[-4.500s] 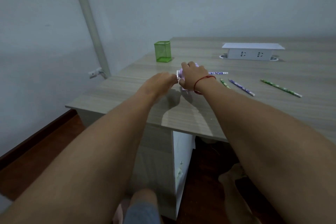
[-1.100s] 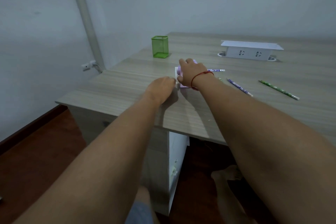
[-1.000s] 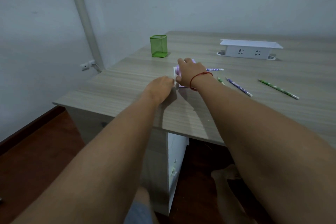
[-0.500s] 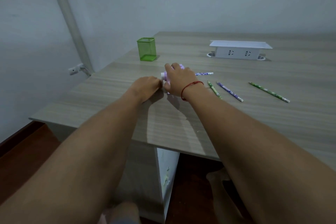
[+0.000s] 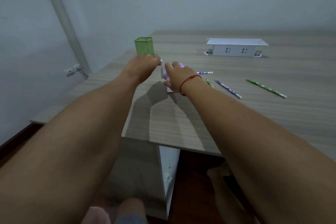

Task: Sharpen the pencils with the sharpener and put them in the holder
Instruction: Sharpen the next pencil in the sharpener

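The left hand (image 5: 143,65) has risen since half a second ago, when it sat low beside the sharpener; its fingers now pinch the tip of the white crank handle (image 5: 161,70) at the top of its swing, so the crank is being turned and grinding looks to be under way. The right hand (image 5: 179,76), a red thread bracelet (image 5: 189,82) at its wrist, stays clamped over the purple sharpener (image 5: 168,83), fingers curled down across its top and pressing it onto the bench (image 5: 236,123). A purple patterned pencil (image 5: 204,73) pokes out from behind that hand, lying level and pointing away from the crank, apparently seated in the sharpener's mouth. Just beside the wrist lie three more pencils on the bench: a green pencil (image 5: 210,83) partly hidden, a second purple pencil (image 5: 228,88), and a longer green pencil (image 5: 266,88) further right. The green mesh holder (image 5: 144,46) stands upright just beyond the left hand and appears empty, so by my judgement the job is at its first pencil, with all the placing yet to come. A white socket box (image 5: 236,47) sits at the far side, well apart.
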